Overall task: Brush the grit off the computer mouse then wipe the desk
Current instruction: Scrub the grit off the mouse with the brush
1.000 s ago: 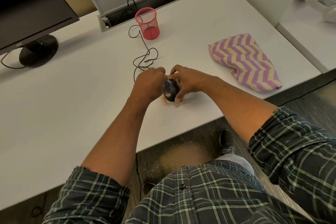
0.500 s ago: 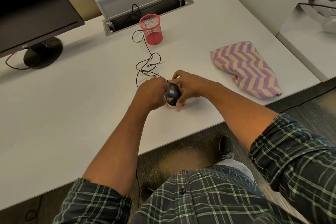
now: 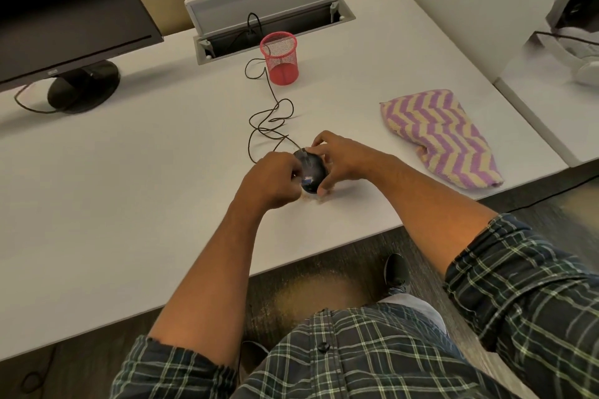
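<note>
A: so the mouse [image 3: 311, 169] is near the front edge of the desk [image 3: 136, 191], tipped up between our two hands. It's a small hard plastic shell, we'd guess light and a bit slick, so the sides are the place to hold it, not the buttons or the cord [image 3: 266, 121]

B: yeah, our right hand [image 3: 343, 159] has it from the right side, fingers curled over the top and thumb down at the near end. The left hand [image 3: 275, 180] is curled in against the other side, fingertips hidden, so we can't tell if it's gripping or just rubbing at it

A: looks-wise it's black and glossy with a little blue-white glint on it, and there's tan grit [image 3: 316, 199] scattered on the desk right under it

B: the cord will probably tug if we lift far. The towel [image 3: 440, 136] sits well off to the right, soft and floppy, not touched yet, so the wiping isn't started
</note>
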`<state>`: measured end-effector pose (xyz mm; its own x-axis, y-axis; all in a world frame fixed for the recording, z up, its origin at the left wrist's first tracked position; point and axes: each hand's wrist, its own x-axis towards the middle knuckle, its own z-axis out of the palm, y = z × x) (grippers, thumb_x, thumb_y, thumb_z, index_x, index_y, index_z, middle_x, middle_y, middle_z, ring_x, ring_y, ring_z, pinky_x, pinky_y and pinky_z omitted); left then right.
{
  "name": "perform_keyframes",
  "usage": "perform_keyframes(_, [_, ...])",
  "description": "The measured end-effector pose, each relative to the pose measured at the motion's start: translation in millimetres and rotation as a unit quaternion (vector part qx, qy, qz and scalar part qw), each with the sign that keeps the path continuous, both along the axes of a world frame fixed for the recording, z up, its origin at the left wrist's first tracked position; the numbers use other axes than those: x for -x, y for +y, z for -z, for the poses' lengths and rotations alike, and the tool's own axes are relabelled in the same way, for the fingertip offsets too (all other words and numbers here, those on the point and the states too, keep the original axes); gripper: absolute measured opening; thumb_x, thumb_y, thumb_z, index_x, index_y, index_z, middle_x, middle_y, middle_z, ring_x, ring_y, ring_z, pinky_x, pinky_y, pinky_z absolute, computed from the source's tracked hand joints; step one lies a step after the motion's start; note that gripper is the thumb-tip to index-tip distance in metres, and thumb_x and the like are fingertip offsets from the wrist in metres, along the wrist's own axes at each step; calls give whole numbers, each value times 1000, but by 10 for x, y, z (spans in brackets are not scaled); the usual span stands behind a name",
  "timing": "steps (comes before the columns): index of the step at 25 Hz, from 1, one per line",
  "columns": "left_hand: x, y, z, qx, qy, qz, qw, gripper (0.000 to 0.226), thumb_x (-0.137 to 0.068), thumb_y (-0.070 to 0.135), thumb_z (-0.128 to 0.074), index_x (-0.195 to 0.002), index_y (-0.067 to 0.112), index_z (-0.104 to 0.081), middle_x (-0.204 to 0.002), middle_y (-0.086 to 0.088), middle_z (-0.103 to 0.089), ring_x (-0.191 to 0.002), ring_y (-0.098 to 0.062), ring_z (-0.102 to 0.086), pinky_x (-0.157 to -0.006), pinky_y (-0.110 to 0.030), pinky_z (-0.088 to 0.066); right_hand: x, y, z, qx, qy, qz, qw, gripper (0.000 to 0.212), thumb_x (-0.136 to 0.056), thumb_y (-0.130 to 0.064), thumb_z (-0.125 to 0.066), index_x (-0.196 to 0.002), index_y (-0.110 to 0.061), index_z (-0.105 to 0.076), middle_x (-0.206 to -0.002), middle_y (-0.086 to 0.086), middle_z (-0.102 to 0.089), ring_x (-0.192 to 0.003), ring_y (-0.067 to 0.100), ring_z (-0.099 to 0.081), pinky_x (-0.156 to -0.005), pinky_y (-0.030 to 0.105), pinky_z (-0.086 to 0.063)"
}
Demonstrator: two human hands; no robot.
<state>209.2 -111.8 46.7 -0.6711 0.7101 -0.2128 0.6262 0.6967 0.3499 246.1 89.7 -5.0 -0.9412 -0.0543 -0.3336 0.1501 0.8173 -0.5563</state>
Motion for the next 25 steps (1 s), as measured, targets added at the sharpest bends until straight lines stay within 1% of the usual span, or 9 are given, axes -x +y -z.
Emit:
perform_keyframes(2, [17, -44, 24, -41, 26, -15, 999, 17, -91, 13, -63, -99, 14, -77, -88, 2, -61, -81, -22, -57, -72, -43, -54, 0, 1, -9, -5, -2, -3, 1000, 104, -51, -45, -95, -143, -23, -51, -137, -7, -37, -115, 19, -46, -94, 26, -40])
perform_keyframes(4, [15, -77, 52, -70, 50, -33, 996, 19, -96, 14, -63, -107, 16, -78, -89, 7, -54, -80, -19, -52, -70, -37, -49, 8, 7, -15, -11, -6, -9, 1000, 108, -51, -48, -94, -145, -23, -49, -139, -7, -35, -118, 18, -44, -97, 26, -39])
perform_keyframes(9, [10, -145, 148, -44, -30, -13, 998, 17, -96, 11, -67, -105, 14, -81, -91, 9, -59, -85, -16, -58, -73, -31, -48, 21, 7, 20, -16, -8, -6, 1000, 109, -51, -50, -94, -146, -24, -47, -140, -7, -34, -119, 19, -42, -94, 25, -36])
perform_keyframes(11, [28, -181, 156, -56, -37, -19, 998, 16, -96, 10, -67, -103, 14, -81, -89, 10, -60, -82, -14, -58, -71, -31, -48, 22, 7, 25, -14, -9, -4, 1000, 110, -51, -49, -94, -147, -24, -45, -140, -7, -34, -118, 18, -42, -94, 25, -36])
perform_keyframes(15, [40, -213, 132, -169, 20, -75, 983, 17, -97, 11, -67, -106, 15, -81, -86, 9, -63, -77, -12, -56, -69, -28, -45, 13, 17, 33, -7, -7, 1, 1000, 109, -50, -48, -94, -145, -24, -47, -139, -9, -35, -116, 17, -43, -95, 26, -38])
perform_keyframes(17, [21, -211, 146, -160, 10, -72, 984, 20, -98, 10, -65, -111, 14, -80, -93, 3, -68, -83, -16, -59, -74, -31, -48, 15, 17, 42, -5, -5, 1, 1000, 109, -50, -48, -94, -145, -24, -47, -139, -9, -35, -116, 16, -43, -95, 26, -38])
perform_keyframes(19, [-13, -215, 194, -111, -29, -57, 992, 21, -97, 7, -66, -110, 14, -81, -94, 2, -69, -87, -18, -61, -76, -32, -49, 19, 20, 54, -2, -7, 5, 1000, 111, -49, -47, -95, -146, -24, -46, -140, -10, -34, -115, 16, -42, -93, 25, -37])
perform_keyframes(22, [-1, -277, 234, -52, -69, -56, 995, 20, -95, 6, -68, -107, 14, -82, -90, 7, -65, -81, -9, -59, -74, -24, -46, 31, 24, 70, 1, -14, 12, 1000, 114, -48, -48, -95, -147, -24, -45, -140, -11, -33, -114, 13, -41, -93, 25, -36])
perform_keyframes(25, [31, -346, 205, -127, -56, -89, 986, 20, -93, 5, -68, -104, 13, -83, -91, 6, -69, -83, -11, -61, -72, -21, -46, 40, 28, 87, -3, -15, 15, 1000, 115, -46, -50, -95, -147, -25, -45, -139, -12, -33, -114, 14, -41, -92, 25, -37])
